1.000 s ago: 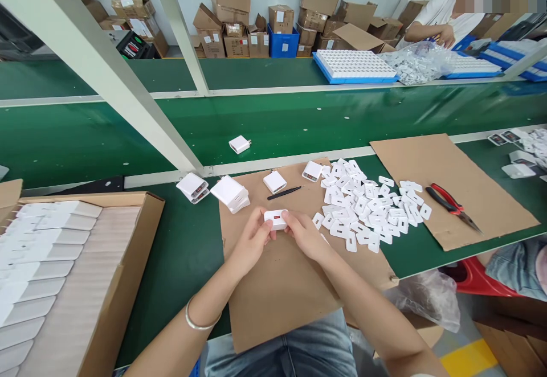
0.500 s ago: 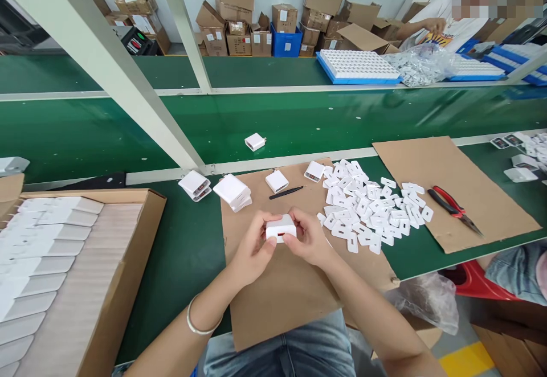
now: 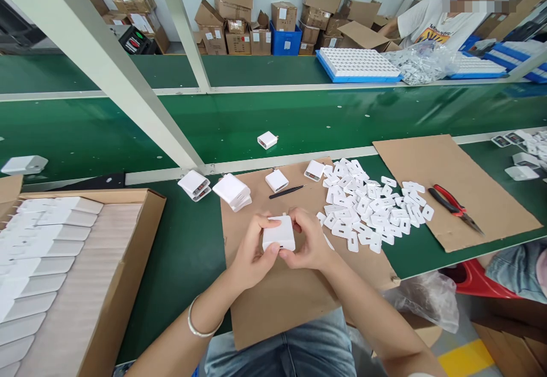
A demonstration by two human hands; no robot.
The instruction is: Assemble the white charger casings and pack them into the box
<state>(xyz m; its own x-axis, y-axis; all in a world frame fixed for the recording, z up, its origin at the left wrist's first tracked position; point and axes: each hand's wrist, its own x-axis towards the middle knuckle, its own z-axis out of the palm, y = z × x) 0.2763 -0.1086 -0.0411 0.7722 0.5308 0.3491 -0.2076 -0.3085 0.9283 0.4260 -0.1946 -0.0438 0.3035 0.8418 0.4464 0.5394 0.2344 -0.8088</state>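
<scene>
A white adapter-like block is held over the cardboard sheet, its broad face up. My left hand grips its left side between thumb and fingers; my right hand pinches the right side. Just behind lie black tweezers and another white block. To the right spreads a heap of small white slotted plates. More white blocks rest at the back left and beside the heap.
An open carton with rows of white blocks stands on the left. Red-handled pliers lie on cardboard at right. A metal post crosses the upper left. A person is across the bench. White blocks sit on the green belt.
The held block has been tilted so its broad face shows instead of its slotted edge. Blocks on the green belt have shifted right. The person across the bench has moved an arm.
</scene>
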